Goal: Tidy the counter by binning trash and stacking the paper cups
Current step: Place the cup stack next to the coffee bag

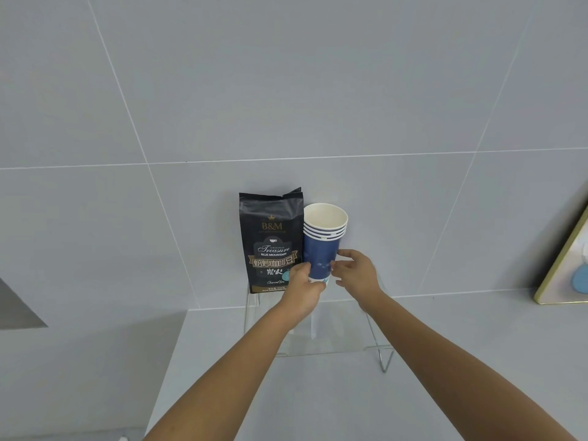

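Observation:
A stack of several blue paper cups (321, 246) with white rims stands upright on a clear acrylic riser (337, 342) against the tiled wall. My left hand (304, 286) grips the base of the stack from the left. My right hand (356, 270) touches its lower right side with fingers spread and curled toward it. The bottom of the stack is hidden by my hands.
A black coffee bean bag (270, 240) stands right beside the cups on their left, on the same riser. A gold-edged framed board (569, 268) leans at the far right on the grey counter (477, 345). A dark opening (16, 310) shows at the left edge.

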